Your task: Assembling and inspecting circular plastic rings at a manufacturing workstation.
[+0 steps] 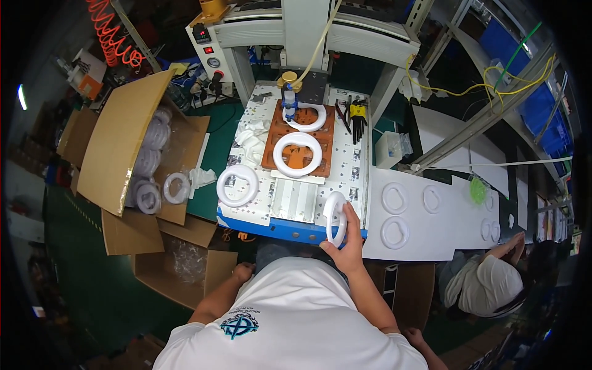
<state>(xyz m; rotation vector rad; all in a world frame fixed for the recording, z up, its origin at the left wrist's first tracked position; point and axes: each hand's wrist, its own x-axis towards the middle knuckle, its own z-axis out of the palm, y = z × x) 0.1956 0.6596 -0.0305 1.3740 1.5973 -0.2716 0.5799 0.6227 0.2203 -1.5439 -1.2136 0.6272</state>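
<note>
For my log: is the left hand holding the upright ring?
No, the right hand holds that ring; the left hand is away from it.

- The right hand [349, 248] gripped a white ring [333, 200], tilted upright, at the front right corner of the machine bed [256, 214].
- The left hand [244, 272] hung below the bed's front edge, near an open cardboard box [148, 269].
- A second ring [277, 155] lay on the orange fixture [328, 146]; a third ring [322, 117] lay behind it.
- A fourth ring [221, 188] lay at the bed's front left corner.
- More rings [385, 198] lay near the side table's [425, 231] left edge.
</note>
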